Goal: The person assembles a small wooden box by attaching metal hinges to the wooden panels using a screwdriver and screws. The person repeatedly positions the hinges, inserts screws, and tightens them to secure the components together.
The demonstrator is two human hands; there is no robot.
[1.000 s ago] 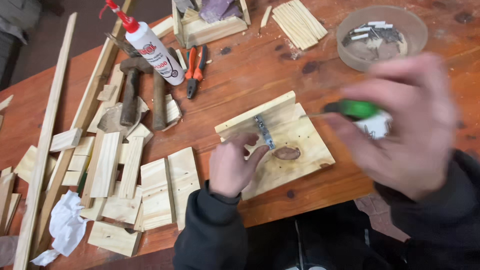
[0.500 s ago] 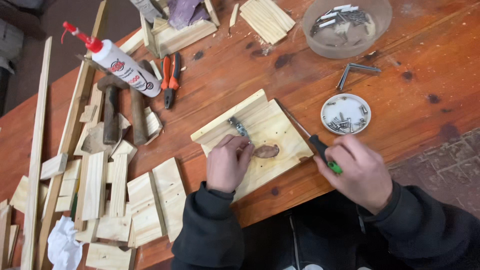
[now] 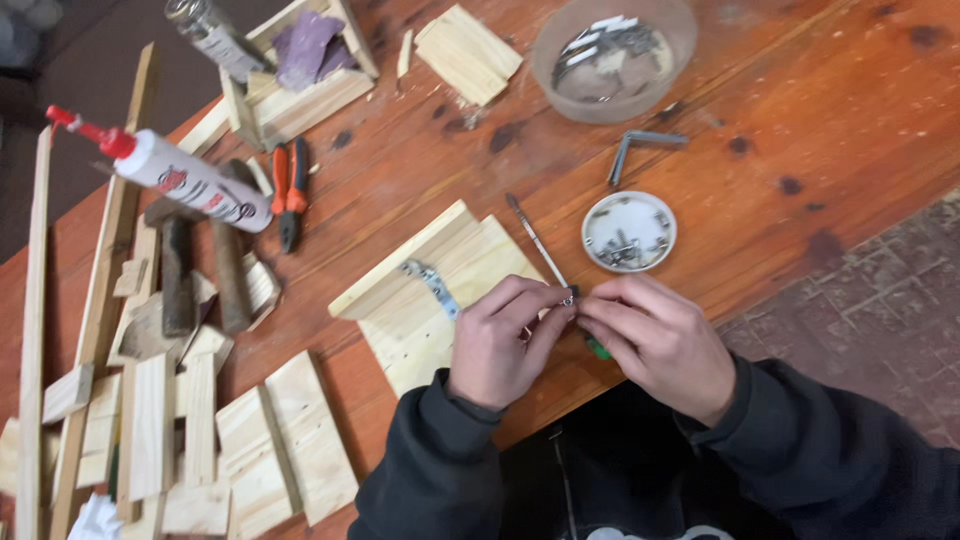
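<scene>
Wooden table (image 3: pixel 820 110), left hand (image 3: pixel 495 345) and right hand (image 3: pixel 660 345) pinching screwdriver (image 3: pixel 545 255) over wood panel (image 3: pixel 440 290)

Two hands, the left hand (image 3: pixel 497 345) and the right hand (image 3: pixel 655 340), are showing near the middle. One screwdriver (image 3: pixel 540 247) is lying between them and pointing far. One wood board (image 3: pixel 440 295) with one metal hinge (image 3: pixel 432 283) is sitting under the left hand. One small white lid (image 3: pixel 629 231) of screws is sitting to the right. One big clear bowl (image 3: pixel 613 55) is sitting far away. One glue bottle (image 3: pixel 180 177) is lying to the left. One pair of pliers (image 3: pixel 289 190) is lying beside it. Two hammers (image 3: pixel 200 275) are lying on the left. One bent metal bracket (image 3: pixel 640 148) is lying near the bowl. One small wood box (image 3: pixel 295 80) is sitting far left. Many loose wood pieces (image 3: pixel 180 430) are lying near left, too many to count.
</scene>
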